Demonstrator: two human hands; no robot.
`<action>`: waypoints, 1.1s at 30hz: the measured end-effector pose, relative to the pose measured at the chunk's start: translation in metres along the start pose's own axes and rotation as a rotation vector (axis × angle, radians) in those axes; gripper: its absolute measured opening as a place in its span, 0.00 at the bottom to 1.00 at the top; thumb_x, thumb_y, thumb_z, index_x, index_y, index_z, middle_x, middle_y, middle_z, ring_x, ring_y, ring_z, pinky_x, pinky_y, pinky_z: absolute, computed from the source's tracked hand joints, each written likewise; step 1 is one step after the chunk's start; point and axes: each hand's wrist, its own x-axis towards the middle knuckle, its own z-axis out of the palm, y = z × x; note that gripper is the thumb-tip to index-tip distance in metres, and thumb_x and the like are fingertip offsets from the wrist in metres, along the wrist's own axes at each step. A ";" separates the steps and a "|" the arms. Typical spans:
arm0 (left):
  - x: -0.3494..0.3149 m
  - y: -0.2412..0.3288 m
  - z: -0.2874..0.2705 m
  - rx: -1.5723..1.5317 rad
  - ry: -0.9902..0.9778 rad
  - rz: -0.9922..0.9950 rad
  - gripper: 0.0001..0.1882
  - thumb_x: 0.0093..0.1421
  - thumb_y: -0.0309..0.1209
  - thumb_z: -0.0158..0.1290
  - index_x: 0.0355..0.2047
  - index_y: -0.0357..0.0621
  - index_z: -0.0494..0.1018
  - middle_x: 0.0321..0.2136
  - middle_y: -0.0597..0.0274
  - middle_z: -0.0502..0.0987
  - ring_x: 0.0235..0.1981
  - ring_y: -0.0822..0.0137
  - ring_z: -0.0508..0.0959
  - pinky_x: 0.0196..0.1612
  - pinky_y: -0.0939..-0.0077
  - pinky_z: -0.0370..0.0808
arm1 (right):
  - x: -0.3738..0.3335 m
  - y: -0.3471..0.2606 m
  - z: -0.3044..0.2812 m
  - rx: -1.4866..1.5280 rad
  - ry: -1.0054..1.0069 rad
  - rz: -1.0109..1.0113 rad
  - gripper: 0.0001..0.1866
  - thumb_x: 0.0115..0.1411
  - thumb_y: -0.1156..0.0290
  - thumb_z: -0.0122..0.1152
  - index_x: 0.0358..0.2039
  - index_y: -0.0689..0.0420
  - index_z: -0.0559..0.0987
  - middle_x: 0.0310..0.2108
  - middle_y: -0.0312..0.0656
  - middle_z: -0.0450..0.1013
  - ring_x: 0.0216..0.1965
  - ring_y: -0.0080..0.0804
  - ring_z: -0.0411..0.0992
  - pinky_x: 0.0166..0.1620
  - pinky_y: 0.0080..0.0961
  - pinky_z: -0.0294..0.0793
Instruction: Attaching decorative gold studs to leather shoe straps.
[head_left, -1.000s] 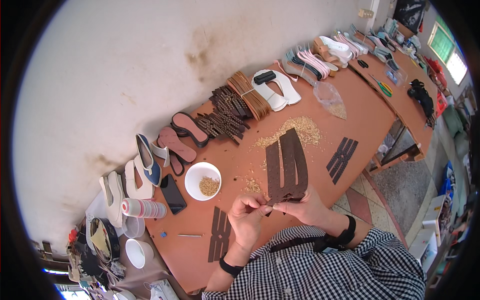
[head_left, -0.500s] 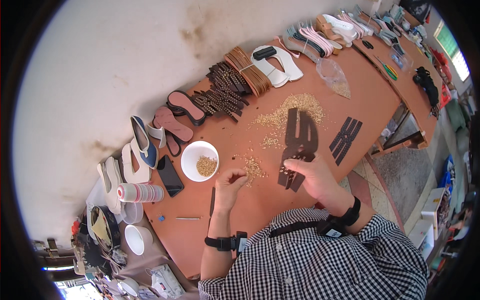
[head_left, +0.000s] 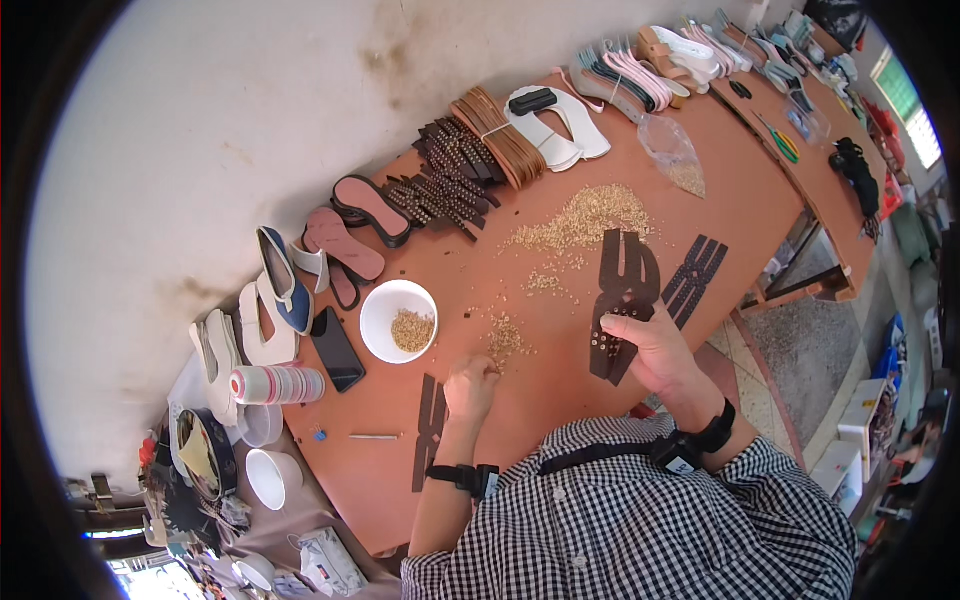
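My right hand (head_left: 660, 350) grips a dark brown, slotted shoe strap (head_left: 627, 285) over the table, its thumb lying across the upper face. Several small gold studs sit in the lower half of that strap. My left hand (head_left: 470, 387) is closed, fingertips bent together at the near edge of a small heap of gold studs (head_left: 507, 337); whatever they hold is hidden. Beside the left wrist lies another brown strap (head_left: 430, 425), partly covered by the forearm. A dark strap with rows of holes (head_left: 697, 275) rests just beyond my right hand.
A larger stud pile (head_left: 600, 212) spreads farther back. A white bowl (head_left: 368, 325) holding studs, a phone (head_left: 338, 350) and a striped stack of cups (head_left: 280, 385) stand left. Studded straps (head_left: 445, 170), shoe soles (head_left: 372, 210) and a plastic bag (head_left: 672, 150) line the back.
My right hand has shifted right and slightly nearer with the strap, partly covering the holed one. My left hand has moved down and turned, its fingers now curled, and more of the strap beside it shows.
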 end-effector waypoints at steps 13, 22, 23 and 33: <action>-0.001 0.003 0.009 0.263 0.036 0.224 0.05 0.43 0.28 0.49 0.15 0.42 0.66 0.19 0.55 0.70 0.20 0.55 0.73 0.24 0.61 0.70 | 0.004 0.005 0.006 -0.024 -0.007 0.136 0.05 0.54 0.75 0.53 0.31 0.60 0.70 0.26 0.36 0.70 0.25 0.22 0.69 0.30 0.17 0.71; -0.004 -0.006 -0.003 -0.127 0.012 -0.064 0.04 0.45 0.27 0.51 0.22 0.40 0.70 0.23 0.54 0.74 0.24 0.56 0.75 0.27 0.66 0.72 | 0.009 0.007 -0.001 0.028 0.014 0.113 0.05 0.54 0.75 0.52 0.32 0.58 0.68 0.26 0.37 0.70 0.25 0.23 0.70 0.29 0.18 0.72; -0.004 -0.010 -0.004 -0.186 -0.020 -0.115 0.04 0.46 0.27 0.52 0.24 0.42 0.71 0.26 0.54 0.75 0.25 0.57 0.76 0.28 0.67 0.72 | 0.010 0.010 -0.007 0.040 0.023 0.105 0.06 0.54 0.76 0.52 0.34 0.57 0.67 0.27 0.36 0.70 0.26 0.23 0.70 0.29 0.19 0.72; -0.001 0.002 -0.002 0.057 -0.070 0.013 0.05 0.43 0.28 0.54 0.21 0.45 0.71 0.25 0.58 0.72 0.25 0.56 0.74 0.28 0.66 0.72 | 0.009 0.011 -0.007 0.084 0.055 0.151 0.07 0.54 0.76 0.52 0.34 0.56 0.67 0.29 0.36 0.69 0.26 0.22 0.69 0.29 0.19 0.72</action>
